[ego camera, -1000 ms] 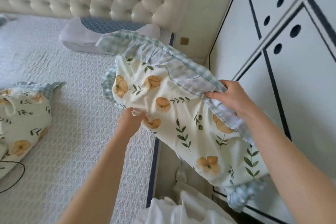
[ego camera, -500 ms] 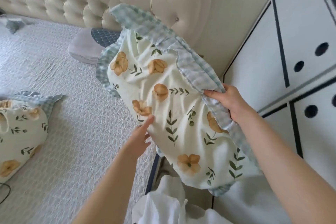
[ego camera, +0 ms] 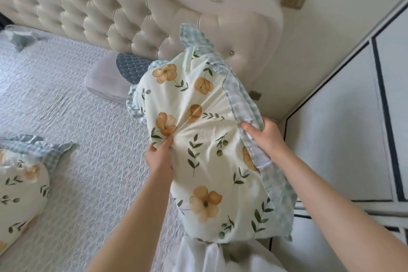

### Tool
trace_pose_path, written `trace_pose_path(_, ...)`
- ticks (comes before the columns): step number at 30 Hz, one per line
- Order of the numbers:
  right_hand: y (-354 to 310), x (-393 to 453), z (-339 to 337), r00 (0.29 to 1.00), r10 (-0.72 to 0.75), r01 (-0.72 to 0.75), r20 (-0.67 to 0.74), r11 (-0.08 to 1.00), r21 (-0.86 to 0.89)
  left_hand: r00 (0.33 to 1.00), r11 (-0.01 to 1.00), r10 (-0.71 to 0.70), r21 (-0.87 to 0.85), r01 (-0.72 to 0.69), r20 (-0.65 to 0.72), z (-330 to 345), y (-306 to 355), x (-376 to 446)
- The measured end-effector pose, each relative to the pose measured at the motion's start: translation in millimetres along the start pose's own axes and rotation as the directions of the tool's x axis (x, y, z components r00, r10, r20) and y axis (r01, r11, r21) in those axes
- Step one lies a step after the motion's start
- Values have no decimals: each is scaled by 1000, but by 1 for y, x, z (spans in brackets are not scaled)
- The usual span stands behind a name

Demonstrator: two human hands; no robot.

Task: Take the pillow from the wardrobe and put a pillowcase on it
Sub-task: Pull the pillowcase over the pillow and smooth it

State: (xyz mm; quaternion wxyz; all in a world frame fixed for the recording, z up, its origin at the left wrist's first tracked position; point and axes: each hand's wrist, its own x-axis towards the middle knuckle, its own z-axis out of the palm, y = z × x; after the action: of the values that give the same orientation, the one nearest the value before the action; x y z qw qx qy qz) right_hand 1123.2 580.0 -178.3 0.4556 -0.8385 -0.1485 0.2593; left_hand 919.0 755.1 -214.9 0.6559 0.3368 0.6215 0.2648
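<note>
I hold a pillow in a cream floral pillowcase (ego camera: 212, 161) with a blue checked ruffle, up in the air beside the bed. My left hand (ego camera: 160, 157) pinches a fold of the cloth on its front face, and creases radiate from that spot. My right hand (ego camera: 262, 134) grips the ruffled right edge. The pillow itself is hidden inside the case. The white wardrobe (ego camera: 344, 139) with dark trim stands at the right, its doors closed.
The bed (ego camera: 66, 106) with a textured white cover lies to the left, under a tufted cream headboard (ego camera: 110, 11). A second floral pillow (ego camera: 19, 194) lies at its left edge, a grey contoured pillow (ego camera: 108, 81) near the headboard. White fabric (ego camera: 209, 256) hangs below.
The pillow has risen and turned more upright. My left hand went from open fingers touching the front to pinching the cloth. My view has tilted upward.
</note>
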Motion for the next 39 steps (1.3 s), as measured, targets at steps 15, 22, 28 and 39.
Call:
trace_pose_path(15, -27, 160, 47, 836, 369, -172, 407, 879, -445, 856, 742, 504, 448, -499, 118, 80, 71, 68)
trace_pose_path(22, -97, 244, 56, 884, -288, 444, 369, 766, -465, 795, 406, 491, 713, -572, 357, 117, 80, 98)
trace_pose_path(28, -113, 275, 76, 672, -357, 739, 649, 264, -620, 690, 66, 410, 735, -675, 597, 122, 90, 126)
trace_pose_path(39, -55, 292, 103, 610, -248, 776, 753, 382, -502, 620, -208, 231, 661, -721, 749, 119, 111, 177)
